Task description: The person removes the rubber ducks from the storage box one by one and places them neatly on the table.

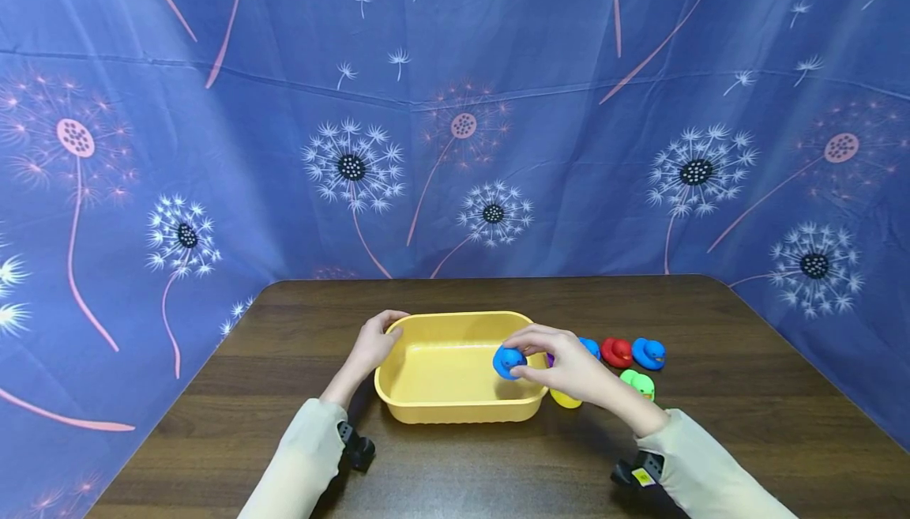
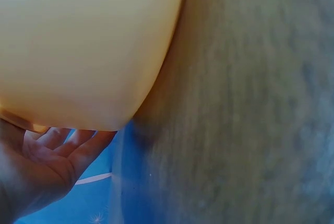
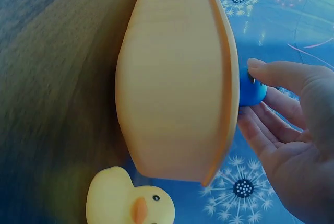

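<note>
A yellow plastic basin (image 1: 465,415) stands on the table. At its far left corner my left hand (image 1: 373,343) grips the rim, fingers along the outer wall; the left wrist view shows those fingers (image 2: 83,153) against the wall, the thumb hidden. My right hand (image 1: 565,361) pinches a blue rubber duck (image 1: 508,362) between thumb and fingers, over the basin's right end. From the right wrist view, the duck (image 3: 252,91) shows just above the rim, partly hidden by it. A yellow rubber duck (image 3: 112,198) sits beside the basin's right end.
Right of the basin stand more rubber ducks: a red one (image 1: 616,352), a blue one (image 1: 649,354), a green one (image 1: 637,384), plus another blue one (image 1: 590,347) and a purple bit (image 1: 550,359) partly behind my right hand. A blue dandelion-print cloth (image 1: 455,45) hangs behind the table.
</note>
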### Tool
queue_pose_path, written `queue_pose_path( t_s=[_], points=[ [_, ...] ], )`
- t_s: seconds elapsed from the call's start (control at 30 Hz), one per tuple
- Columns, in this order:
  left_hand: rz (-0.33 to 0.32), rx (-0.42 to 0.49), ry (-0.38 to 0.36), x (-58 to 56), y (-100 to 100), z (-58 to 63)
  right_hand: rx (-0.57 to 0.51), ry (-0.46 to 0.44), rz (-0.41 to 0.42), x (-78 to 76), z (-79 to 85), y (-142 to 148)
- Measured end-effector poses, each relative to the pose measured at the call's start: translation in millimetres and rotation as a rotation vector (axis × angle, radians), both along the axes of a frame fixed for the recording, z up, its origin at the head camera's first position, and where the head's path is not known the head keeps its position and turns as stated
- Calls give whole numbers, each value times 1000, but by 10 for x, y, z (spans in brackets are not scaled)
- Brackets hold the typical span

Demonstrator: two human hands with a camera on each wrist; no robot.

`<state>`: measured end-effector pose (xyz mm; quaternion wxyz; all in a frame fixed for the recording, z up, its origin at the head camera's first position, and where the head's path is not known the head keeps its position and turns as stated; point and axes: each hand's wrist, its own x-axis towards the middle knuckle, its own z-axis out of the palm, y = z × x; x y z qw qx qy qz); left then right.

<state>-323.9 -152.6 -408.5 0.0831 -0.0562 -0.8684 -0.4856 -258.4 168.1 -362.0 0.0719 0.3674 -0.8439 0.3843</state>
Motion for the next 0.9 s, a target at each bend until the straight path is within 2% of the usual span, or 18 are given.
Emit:
queue_pose_path(
  t_s=[0.3,0.67,0.9],
  points=[
    [-3,3,-2,7,-6,6,9,79,-9,27,15,103],
    [-2,-6,6,4,-13,2,-57,131,-15,67,-22,196],
    [-9,5,-13,-4,-7,17,-48,119,-44,70,-28,287]
  ],
)
